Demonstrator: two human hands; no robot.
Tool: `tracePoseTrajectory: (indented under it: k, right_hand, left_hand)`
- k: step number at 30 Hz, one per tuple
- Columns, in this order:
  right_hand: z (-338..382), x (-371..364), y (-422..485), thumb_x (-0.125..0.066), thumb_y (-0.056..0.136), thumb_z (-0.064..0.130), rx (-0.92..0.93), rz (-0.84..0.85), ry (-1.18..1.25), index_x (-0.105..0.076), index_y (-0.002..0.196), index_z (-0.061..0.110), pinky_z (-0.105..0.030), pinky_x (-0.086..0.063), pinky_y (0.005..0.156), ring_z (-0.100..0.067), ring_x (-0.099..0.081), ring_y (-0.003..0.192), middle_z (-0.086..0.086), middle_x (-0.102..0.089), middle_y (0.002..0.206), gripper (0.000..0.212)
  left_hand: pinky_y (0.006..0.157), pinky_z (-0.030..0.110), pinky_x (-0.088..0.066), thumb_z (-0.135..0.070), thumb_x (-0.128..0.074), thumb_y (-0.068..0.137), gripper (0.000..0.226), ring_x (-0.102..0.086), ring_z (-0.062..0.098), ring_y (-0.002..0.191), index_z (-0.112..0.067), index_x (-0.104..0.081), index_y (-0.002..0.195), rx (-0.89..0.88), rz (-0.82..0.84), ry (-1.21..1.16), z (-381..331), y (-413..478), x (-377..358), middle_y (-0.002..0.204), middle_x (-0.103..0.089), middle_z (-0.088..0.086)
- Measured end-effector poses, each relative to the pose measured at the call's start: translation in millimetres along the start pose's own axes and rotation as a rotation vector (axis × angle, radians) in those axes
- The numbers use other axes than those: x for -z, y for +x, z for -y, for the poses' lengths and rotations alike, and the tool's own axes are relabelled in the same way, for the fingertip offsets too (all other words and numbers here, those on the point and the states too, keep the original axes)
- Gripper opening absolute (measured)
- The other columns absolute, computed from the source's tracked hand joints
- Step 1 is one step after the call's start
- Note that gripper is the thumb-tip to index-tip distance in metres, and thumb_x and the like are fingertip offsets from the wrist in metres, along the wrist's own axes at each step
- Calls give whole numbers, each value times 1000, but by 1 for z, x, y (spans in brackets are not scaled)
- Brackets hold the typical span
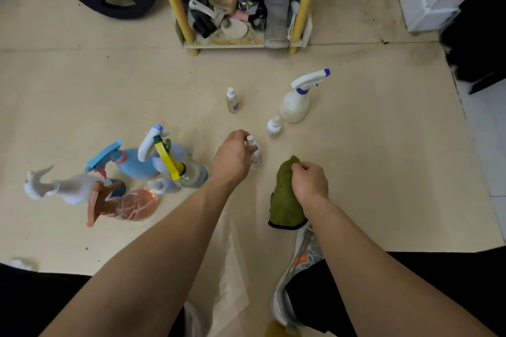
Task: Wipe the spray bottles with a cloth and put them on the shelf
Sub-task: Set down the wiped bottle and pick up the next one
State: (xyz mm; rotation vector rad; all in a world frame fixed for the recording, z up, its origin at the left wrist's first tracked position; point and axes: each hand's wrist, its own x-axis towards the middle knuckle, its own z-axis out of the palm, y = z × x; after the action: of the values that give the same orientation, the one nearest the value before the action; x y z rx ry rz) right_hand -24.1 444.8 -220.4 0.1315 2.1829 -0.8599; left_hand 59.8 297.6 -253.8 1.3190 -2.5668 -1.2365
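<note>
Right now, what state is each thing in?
Left hand: grips small bottle.
Right hand: grips cloth, bunched.
White sprayer: upright, untouched.
Far bottle: upright, capped.
White bottle: upright, untouched.
Orange sprayer: standing in left cluster.
Shelf: bottom tier cluttered.

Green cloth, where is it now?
Head view, right of centre: the right hand grips the green cloth, just right of the small bottle in the left hand.

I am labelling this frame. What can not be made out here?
Head view:
- small bottle, its label: blurred, partly covered by the left hand.
- shelf above its lowest tier: cut off by the top edge.
- green cloth, right part: hidden under the right hand.
</note>
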Motion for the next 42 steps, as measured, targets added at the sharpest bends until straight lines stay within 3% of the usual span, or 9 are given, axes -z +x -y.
tracePoseTrajectory:
  k: [5, 10, 14, 19, 27, 32, 37, 39, 42]
  right_hand:
    - [52, 15, -46, -47, 99, 22, 168, 2, 43, -47, 65, 15, -29, -35, 57, -20, -46, 64, 0, -49, 63, 35]
    - [114, 45, -105, -49, 98, 24, 367, 57, 1, -51, 67, 13, -32, -38, 64, -23, -50, 68, -2, -52, 67, 33]
    - [161, 69, -152, -53, 98, 28, 542, 64, -21, -70, 85, 7, -34, -50, 75, -30, -66, 82, -11, -70, 82, 30]
    - [198, 89, -201, -58, 98, 23, 658, 133, 58, -73, 100, 1, -47, -55, 93, -32, -71, 93, -22, -72, 104, 27]
    - [188, 80, -213, -58, 101, 11, 753, 371, 340, -80, 67, 37, -20, -57, 71, -3, -73, 79, 12, -78, 83, 49]
    - [199, 77, -201, -55, 103, 10, 917, 398, 333, -76, 102, 24, -24, -57, 79, -13, -74, 92, 2, -79, 96, 25]
    - [204, 67, -191, -62, 100, 13, 1054, 375, 271, -74, 111, 30, -26, -55, 87, -11, -71, 103, 8, -77, 106, 23]
    - [204, 59, -186, -64, 97, 27, 1158, 277, 89, -72, 122, 30, -30, -50, 95, -11, -65, 112, 11, -72, 112, 27]
    - [201, 45, -183, -53, 96, 41, 1327, -31, -368, -64, 137, 25, -35, -51, 81, -18, -61, 101, 4, -60, 110, 45]
  left_hand:
    - [72, 32, -41, -25, -48, 103, 17, -56, 25, 90, -13, -51, 115, 51, 25, -54, -24, -24, 53, 110, -62, 10]
    - [70, 34, -43, -26, -48, 104, 17, -59, 26, 86, -12, -48, 113, -33, -48, -106, -59, -56, 126, 105, -64, 12]
    - [89, 45, -53, -25, -56, 100, 14, -62, 28, 105, -16, -50, 109, -147, -132, -228, -83, -76, 189, 115, -65, 10]
    - [79, 45, -61, -25, -55, 102, 22, -67, 23, 90, -5, -50, 111, -157, -94, -488, -109, -105, 254, 109, -65, 14]
    - [69, 34, -61, -27, -50, 105, 25, -73, 24, 81, -6, -58, 94, -128, 50, -792, -113, -130, 283, 89, -70, 8]
    - [72, 39, -62, -27, -50, 104, 21, -72, 29, 82, -9, -59, 99, -79, 89, -965, -117, -119, 295, 95, -68, 9]
    - [73, 41, -63, -25, -49, 104, 21, -73, 32, 84, -9, -62, 99, -58, 95, -1011, -119, -106, 295, 99, -70, 11]
    - [72, 41, -64, -23, -50, 104, 21, -72, 29, 76, -10, -63, 94, -52, 54, -989, -122, -101, 290, 89, -71, 8]
    - [65, 38, -63, -24, -53, 104, 22, -69, 25, 64, -9, -63, 91, 0, -29, -977, -127, -97, 281, 78, -70, 5]
